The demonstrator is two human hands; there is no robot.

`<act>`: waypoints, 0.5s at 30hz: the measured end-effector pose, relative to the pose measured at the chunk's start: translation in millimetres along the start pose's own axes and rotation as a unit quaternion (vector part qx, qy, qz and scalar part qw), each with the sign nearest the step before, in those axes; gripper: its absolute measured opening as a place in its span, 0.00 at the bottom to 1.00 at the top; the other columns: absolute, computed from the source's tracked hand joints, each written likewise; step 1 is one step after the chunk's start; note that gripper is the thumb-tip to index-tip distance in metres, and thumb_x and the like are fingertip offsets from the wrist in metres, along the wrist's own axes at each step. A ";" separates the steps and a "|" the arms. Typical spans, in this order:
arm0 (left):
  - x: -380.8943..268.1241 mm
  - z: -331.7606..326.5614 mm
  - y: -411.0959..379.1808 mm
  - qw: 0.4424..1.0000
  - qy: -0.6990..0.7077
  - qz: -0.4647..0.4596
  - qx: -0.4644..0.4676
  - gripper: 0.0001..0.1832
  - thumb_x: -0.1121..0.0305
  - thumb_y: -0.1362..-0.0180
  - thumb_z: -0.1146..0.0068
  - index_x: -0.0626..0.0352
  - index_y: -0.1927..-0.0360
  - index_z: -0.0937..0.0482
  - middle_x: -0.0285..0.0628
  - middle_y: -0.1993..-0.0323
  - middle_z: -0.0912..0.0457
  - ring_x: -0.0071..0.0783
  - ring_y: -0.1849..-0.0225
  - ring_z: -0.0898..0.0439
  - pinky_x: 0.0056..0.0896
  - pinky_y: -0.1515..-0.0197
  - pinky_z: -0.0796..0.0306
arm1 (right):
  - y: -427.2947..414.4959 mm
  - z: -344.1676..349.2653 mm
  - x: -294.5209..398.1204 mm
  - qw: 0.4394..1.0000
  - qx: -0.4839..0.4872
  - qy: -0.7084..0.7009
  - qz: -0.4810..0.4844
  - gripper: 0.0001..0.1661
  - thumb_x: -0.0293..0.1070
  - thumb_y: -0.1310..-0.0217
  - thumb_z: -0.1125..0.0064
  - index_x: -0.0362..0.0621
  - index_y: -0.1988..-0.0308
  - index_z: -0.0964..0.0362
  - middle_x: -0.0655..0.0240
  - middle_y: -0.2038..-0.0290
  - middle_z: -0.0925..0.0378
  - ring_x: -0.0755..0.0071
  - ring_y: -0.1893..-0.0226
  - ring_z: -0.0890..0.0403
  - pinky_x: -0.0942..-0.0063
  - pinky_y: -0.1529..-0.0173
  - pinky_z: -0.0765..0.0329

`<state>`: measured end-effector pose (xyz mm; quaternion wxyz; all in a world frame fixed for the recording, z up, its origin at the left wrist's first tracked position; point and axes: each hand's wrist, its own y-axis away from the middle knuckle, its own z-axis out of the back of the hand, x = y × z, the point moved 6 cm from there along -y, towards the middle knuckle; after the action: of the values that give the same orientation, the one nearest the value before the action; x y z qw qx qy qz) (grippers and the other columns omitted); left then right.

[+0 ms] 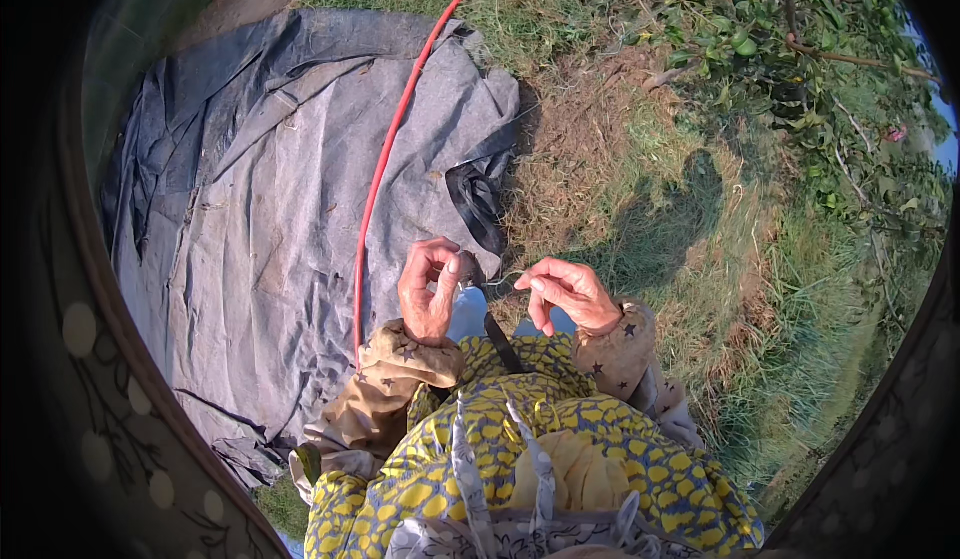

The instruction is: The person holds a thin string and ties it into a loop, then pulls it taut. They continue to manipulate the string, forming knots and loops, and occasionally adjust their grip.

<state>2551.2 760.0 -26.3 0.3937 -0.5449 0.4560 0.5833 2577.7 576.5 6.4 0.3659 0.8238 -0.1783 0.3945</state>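
Note:
My left hand [429,289] is raised in front of my waist, its fingers curled and the thumb tip close to the index finger. A little to the right, my right hand [568,295] is bent at the wrist, its thumb near the index finger. A thin pale strand [496,283] shows by its fingertips; whether either hand pinches it, I cannot tell. Below the hands spreads a yellow-and-grey patterned garment [450,446], with a dark strip [501,345] between them. A dark shoe tip [471,268] shows beside my left fingers. Tan star-printed sleeves [375,401] cover both forearms.
A creased grey ground sheet [262,244] covers the ground on the left, its near-right corner folded up darkly. Across it curves a red hose [390,131]. Dry and green grass [750,334] lies on the right. Leafy branches with a green fruit [745,45] reach in at upper right.

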 end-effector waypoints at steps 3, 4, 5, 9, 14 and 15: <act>31.9 -19.5 20.7 0.944 0.173 0.173 0.221 0.17 0.58 0.37 0.56 0.62 0.56 0.25 0.41 0.56 0.25 0.27 0.59 0.25 0.27 0.60 0.32 | -12.2 -10.2 -4.3 0.998 0.050 -0.012 -0.033 0.12 0.32 0.34 0.57 0.36 0.56 0.34 0.63 0.76 0.24 0.77 0.81 0.24 0.82 0.76 0.27; 40.2 -26.1 29.3 0.908 0.264 0.249 0.207 0.22 0.55 0.36 0.60 0.63 0.49 0.29 0.40 0.51 0.27 0.27 0.54 0.25 0.28 0.55 0.34 | -16.2 -15.1 -8.8 0.996 0.068 0.011 -0.053 0.11 0.31 0.34 0.56 0.36 0.56 0.34 0.63 0.75 0.24 0.78 0.81 0.24 0.82 0.76 0.26; 42.7 -26.0 29.6 0.918 0.274 0.243 0.154 0.22 0.55 0.36 0.58 0.62 0.48 0.30 0.39 0.50 0.27 0.27 0.53 0.25 0.28 0.54 0.34 | -18.6 -18.7 -13.5 0.993 0.086 0.034 -0.072 0.11 0.31 0.35 0.56 0.37 0.56 0.34 0.63 0.75 0.24 0.78 0.81 0.24 0.82 0.75 0.26; 54.4 2.8 13.2 0.938 0.216 0.263 -0.062 0.23 0.57 0.40 0.50 0.56 0.45 0.33 0.39 0.43 0.33 0.32 0.44 0.31 0.34 0.46 0.38 | -20.5 -1.8 -22.6 0.996 0.059 0.053 -0.041 0.09 0.26 0.37 0.53 0.35 0.59 0.29 0.62 0.73 0.23 0.77 0.77 0.23 0.81 0.73 0.26; 76.7 3.2 33.7 0.791 0.321 0.519 0.043 0.35 0.39 0.46 0.53 0.60 0.47 0.32 0.42 0.47 0.29 0.32 0.44 0.32 0.38 0.44 0.39 | -31.8 11.6 -26.9 0.998 0.026 0.056 -0.028 0.09 0.31 0.38 0.49 0.38 0.61 0.27 0.68 0.73 0.23 0.81 0.76 0.25 0.85 0.73 0.30; 67.7 -11.1 38.7 0.715 0.380 0.572 0.128 0.36 0.38 0.46 0.54 0.60 0.47 0.31 0.42 0.48 0.28 0.32 0.44 0.31 0.39 0.44 0.39 | -33.2 9.5 -28.2 0.997 0.048 0.057 -0.033 0.09 0.31 0.38 0.49 0.38 0.61 0.27 0.68 0.73 0.23 0.81 0.75 0.25 0.85 0.73 0.30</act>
<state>2510.7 736.1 -89.6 -0.1560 -0.3001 0.8622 0.3772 2584.4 591.8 -34.9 0.3481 0.8222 -0.1112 0.4364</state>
